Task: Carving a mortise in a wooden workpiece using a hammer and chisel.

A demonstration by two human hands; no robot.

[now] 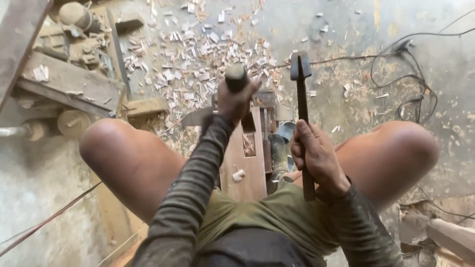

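Between our knees lies the wooden plank (242,163). Our right hand (316,157) has its fingers clamped on the hammer (302,106); our left hand (236,98), at twelve o'clock, grips a chisel handle (236,76). A glancing blow could hit our knuckles. Wood chips (193,54) and cables (410,84) clutter the floor.

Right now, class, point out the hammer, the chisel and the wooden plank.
hammer (300,66), head view, on its metal head.
chisel (236,77), head view, on its handle top.
wooden plank (246,165), head view, on its face.
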